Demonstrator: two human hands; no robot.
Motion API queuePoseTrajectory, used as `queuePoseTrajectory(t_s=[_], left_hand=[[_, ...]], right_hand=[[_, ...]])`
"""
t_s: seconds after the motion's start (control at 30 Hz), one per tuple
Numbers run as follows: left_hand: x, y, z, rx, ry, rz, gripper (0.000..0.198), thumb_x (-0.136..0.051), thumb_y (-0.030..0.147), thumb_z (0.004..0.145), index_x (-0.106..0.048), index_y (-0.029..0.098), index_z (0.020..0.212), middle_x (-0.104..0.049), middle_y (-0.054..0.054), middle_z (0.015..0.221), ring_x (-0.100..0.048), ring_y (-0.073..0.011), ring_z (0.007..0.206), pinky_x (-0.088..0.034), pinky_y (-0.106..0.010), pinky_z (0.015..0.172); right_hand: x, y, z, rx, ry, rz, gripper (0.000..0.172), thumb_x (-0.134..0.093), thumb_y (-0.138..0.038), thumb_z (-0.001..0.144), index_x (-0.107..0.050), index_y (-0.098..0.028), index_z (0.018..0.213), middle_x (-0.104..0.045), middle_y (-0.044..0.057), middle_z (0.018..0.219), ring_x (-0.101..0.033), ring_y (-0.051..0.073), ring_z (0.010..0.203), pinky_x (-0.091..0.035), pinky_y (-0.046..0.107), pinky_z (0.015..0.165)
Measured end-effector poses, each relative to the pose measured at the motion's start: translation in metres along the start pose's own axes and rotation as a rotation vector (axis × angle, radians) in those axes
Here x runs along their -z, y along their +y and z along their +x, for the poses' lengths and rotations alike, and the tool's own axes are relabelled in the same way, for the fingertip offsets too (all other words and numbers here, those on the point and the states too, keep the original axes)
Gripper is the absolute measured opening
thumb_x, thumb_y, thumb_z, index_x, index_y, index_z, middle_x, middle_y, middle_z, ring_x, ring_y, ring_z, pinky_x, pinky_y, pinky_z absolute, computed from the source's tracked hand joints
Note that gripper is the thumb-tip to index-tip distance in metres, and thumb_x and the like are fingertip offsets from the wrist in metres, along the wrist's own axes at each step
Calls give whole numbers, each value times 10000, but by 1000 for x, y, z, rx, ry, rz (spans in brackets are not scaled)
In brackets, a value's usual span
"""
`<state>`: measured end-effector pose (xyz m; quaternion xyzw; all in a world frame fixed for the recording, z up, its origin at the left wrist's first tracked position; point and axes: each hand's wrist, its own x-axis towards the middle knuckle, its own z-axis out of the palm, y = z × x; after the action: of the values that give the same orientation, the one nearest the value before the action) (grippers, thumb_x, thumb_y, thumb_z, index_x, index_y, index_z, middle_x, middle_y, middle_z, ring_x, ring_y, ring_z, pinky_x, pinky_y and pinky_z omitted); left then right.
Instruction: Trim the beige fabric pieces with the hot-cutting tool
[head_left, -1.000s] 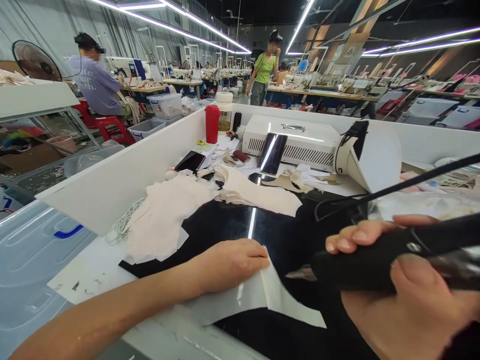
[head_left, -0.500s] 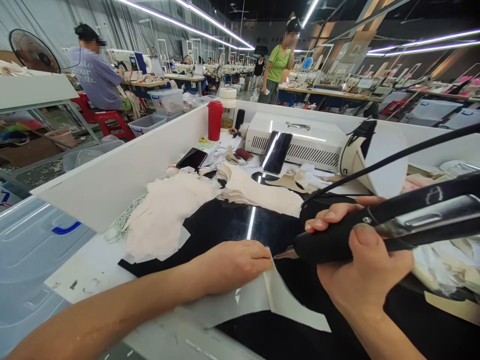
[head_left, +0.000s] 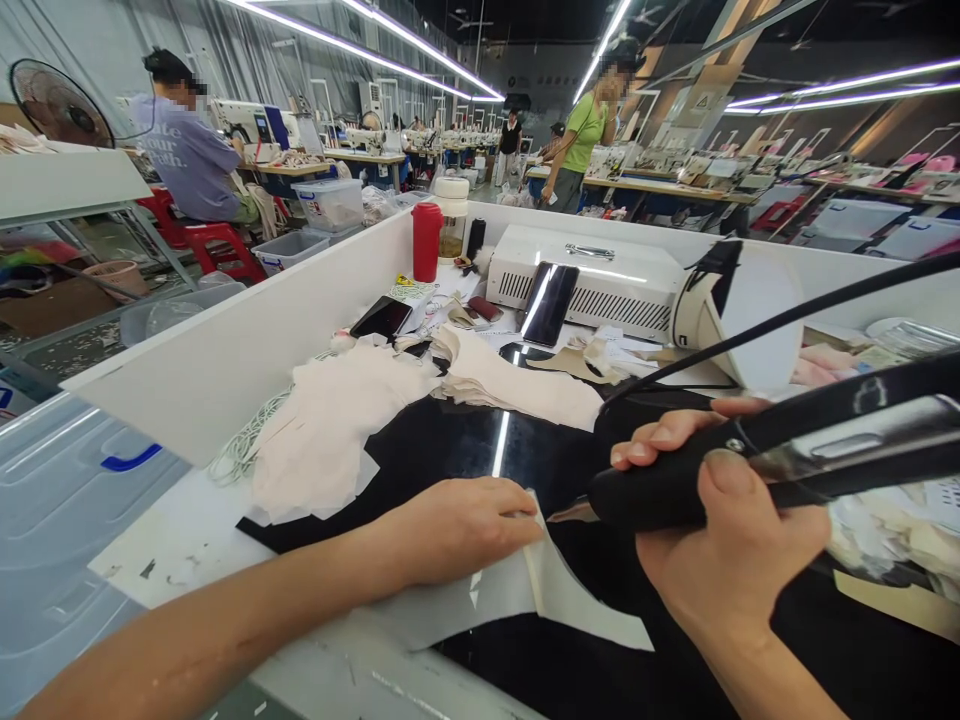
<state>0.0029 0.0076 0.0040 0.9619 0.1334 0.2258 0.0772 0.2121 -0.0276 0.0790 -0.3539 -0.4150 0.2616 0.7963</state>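
My left hand [head_left: 457, 530] lies on a pale fabric piece [head_left: 570, 600] and presses it against the glossy black work surface [head_left: 465, 440], fingers curled at the folded edge. My right hand [head_left: 727, 540] grips a black corded hand tool [head_left: 750, 470] whose metal tip points left, close to my left fingertips and the fabric's fold. A cable runs from the tool up to the right.
Stacks of cream fabric pieces [head_left: 330, 420] lie at the left and behind. A white machine box [head_left: 600, 280], two phones [head_left: 551, 300], a red bottle [head_left: 427, 240] and a white cone-shaped object [head_left: 742, 310] stand at the back. White partition walls [head_left: 225, 350] enclose the bench. Other people work at distant tables.
My right hand has brought the tool leftward and up until its tip is by my left fingers. My left hand has stayed on the fabric.
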Motion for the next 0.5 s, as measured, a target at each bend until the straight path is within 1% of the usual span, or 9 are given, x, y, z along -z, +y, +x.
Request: queuePoseTrajectory(t_s=[0.07, 0.17, 0.27, 0.37, 0.5], left_hand=[[0, -1, -2, -7, 1, 13, 218, -587, 107, 1197, -792, 181, 1202, -841, -93, 1337, -818, -230, 1270, -693, -293, 1039], [0, -1, -3, -25, 11, 19, 223, -586, 135, 1206, -802, 189, 1204, -837, -100, 1356, -813, -231, 1293, -685, -301, 1075], [0, -2, -4, -46, 36, 24, 246, -569, 142, 1215, -812, 180, 1204, -838, -105, 1341, -817, -235, 1284, -687, -308, 1075], [-1, -2, -4, -60, 54, 35, 266, -556, 144, 1218, -819, 181, 1220, -838, -104, 1337, -820, -236, 1273, -687, -304, 1070], [-1, -2, -6, -70, 56, 50, 251, -584, 151, 1205, -830, 192, 1236, -835, -111, 1338, -823, -247, 1270, -680, -305, 1073]], right_hand=[[3, -3, -1, -21, 14, 16, 443, -1041, -430, 782, -758, -300, 1097, -695, -63, 800, -674, 183, 625, -644, 359, 618], [4, -5, -2, -30, 14, 46, 460, -1064, -432, 752, -771, -288, 1076, -701, -61, 786, -677, 179, 613, -643, 343, 591], [3, -5, -4, -8, -5, 64, 449, -1061, -422, 766, -770, -275, 1074, -697, -59, 769, -669, 174, 600, -634, 333, 577], [2, -3, -6, -11, -15, 40, 424, -1038, -424, 801, -764, -283, 1093, -692, -61, 795, -660, 170, 611, -626, 341, 595], [3, -2, -7, -33, -2, 27, 372, -1016, -365, 829, -770, -285, 1096, -698, -58, 809, -679, 170, 643, -639, 337, 621]])
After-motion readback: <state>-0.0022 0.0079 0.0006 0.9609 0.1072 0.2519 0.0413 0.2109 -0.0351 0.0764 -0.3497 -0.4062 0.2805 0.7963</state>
